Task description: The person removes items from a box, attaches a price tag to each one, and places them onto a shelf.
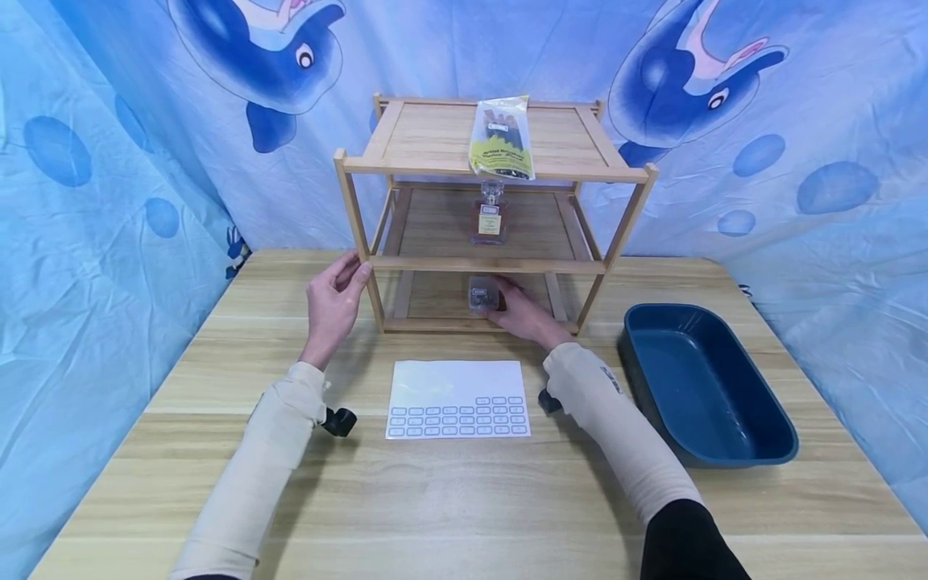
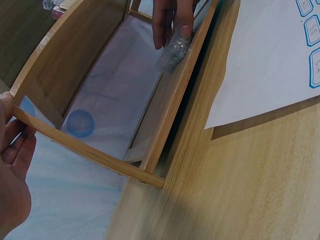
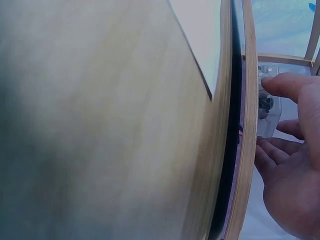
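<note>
A three-tier wooden shelf (image 1: pixel 493 264) stands on the table. At its left front post my left hand (image 1: pixel 333 300) grips the wood near the middle tier, thumb on one side and fingers behind in the left wrist view. My right hand (image 1: pixel 525 316) reaches into the bottom tier and holds a small clear plastic box (image 1: pixel 478 296) between thumb and fingers. Small grey pieces show inside the box in the right wrist view; what they are I cannot tell. A perfume bottle (image 1: pixel 489 221) stands on the middle tier. On the top tier lies a packet of artist brushes (image 1: pixel 502 138).
In front of the shelf lies a white sheet (image 1: pixel 457 379) printed with rows of small blue-framed labels. A dark blue plastic basin (image 1: pixel 714 463) sits at the right of the table. Behind hangs a blue dolphin-patterned curtain (image 1: pixel 449 48).
</note>
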`<state>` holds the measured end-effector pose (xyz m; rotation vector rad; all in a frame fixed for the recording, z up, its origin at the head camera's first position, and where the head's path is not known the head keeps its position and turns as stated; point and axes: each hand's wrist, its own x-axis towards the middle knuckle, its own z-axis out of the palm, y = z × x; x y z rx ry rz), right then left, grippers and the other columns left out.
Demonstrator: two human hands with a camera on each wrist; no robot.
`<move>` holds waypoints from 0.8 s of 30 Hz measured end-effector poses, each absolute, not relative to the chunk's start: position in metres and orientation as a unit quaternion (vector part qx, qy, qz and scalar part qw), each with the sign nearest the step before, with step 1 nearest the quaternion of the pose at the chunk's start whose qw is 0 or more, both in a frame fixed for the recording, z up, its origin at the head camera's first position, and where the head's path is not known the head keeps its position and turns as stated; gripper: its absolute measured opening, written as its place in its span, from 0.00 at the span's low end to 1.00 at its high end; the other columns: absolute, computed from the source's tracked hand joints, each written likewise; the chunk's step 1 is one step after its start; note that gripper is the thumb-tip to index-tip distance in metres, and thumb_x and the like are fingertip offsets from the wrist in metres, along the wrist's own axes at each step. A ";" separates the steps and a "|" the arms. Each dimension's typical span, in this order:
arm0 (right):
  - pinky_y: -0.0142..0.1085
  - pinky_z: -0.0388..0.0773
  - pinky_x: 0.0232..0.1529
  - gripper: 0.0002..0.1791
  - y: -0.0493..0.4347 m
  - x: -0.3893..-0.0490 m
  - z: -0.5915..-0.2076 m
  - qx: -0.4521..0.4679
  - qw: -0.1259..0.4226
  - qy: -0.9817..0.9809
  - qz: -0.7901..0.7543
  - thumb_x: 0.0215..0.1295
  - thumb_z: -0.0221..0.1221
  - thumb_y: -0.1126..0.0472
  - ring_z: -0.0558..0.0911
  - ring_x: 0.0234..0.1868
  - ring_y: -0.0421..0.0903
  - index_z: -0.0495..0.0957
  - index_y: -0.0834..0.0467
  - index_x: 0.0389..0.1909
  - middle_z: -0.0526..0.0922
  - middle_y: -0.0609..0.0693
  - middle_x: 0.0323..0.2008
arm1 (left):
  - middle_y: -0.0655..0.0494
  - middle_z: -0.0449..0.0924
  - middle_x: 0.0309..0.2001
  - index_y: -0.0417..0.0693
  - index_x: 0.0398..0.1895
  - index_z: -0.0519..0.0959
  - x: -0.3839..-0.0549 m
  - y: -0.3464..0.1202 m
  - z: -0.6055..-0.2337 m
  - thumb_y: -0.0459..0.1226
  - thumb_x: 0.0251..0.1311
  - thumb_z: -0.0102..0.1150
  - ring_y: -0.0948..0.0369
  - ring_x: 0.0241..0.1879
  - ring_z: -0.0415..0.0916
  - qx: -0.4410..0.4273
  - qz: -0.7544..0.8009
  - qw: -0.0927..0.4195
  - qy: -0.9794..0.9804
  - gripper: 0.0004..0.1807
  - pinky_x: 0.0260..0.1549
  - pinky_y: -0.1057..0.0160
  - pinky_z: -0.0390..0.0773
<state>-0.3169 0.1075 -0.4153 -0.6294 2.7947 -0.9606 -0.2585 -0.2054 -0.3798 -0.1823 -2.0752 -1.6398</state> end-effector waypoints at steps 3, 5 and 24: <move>0.52 0.60 0.75 0.43 0.108 -0.317 -0.415 -0.206 0.063 0.923 -0.318 0.75 0.60 0.53 0.57 0.78 0.61 0.50 0.60 0.82 0.53 0.63 0.80 | 0.35 0.78 0.62 0.31 0.68 0.72 -0.258 -0.205 -0.380 0.38 0.75 0.60 0.46 0.62 0.78 -0.065 -0.598 0.243 -0.761 0.26 0.61 0.61 0.77; 0.52 0.60 0.76 0.43 0.108 -0.317 -0.415 -0.207 0.063 0.923 -0.319 0.76 0.60 0.53 0.57 0.78 0.61 0.50 0.59 0.82 0.53 0.63 0.80 | 0.35 0.78 0.62 0.31 0.68 0.73 -0.258 -0.205 -0.380 0.39 0.75 0.60 0.46 0.62 0.78 -0.064 -0.598 0.244 -0.761 0.25 0.61 0.61 0.77; 0.54 0.64 0.73 0.43 0.114 -0.313 -0.417 -0.216 0.018 0.919 -0.328 0.72 0.64 0.56 0.63 0.75 0.62 0.52 0.59 0.81 0.58 0.63 0.78 | 0.36 0.78 0.62 0.33 0.68 0.73 -0.258 -0.204 -0.380 0.37 0.74 0.60 0.47 0.62 0.78 -0.061 -0.608 0.241 -0.754 0.24 0.61 0.62 0.77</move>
